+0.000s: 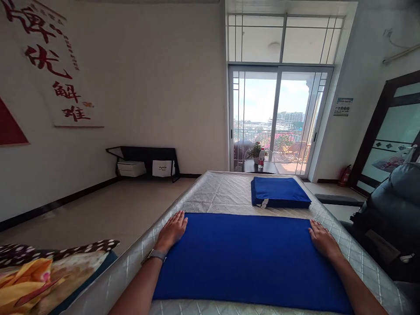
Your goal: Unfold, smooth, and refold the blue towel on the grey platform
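Observation:
A blue cloth point(246, 262) lies flat and spread wide across the quilted pale cover point(210, 192) in front of me. My left hand point(172, 229) rests on its far left corner, fingers stretched out and lying flat. At the far right corner, my right hand point(323, 238) also lies flat with its fingers extended. Beyond the spread cloth sits a neat stack of folded blue cloths point(278, 190), with a small white tag point(264, 203) at its near left edge. Neither hand touches the stack.
Patterned fabric and a yellow cloth point(26, 280) lie at lower left. A dark chair point(393, 210) with a bag stands close on the right. Past the far edge are a small table with a bottle point(261, 158) and a plant point(255, 151). A black rack point(147, 154) stands by the wall.

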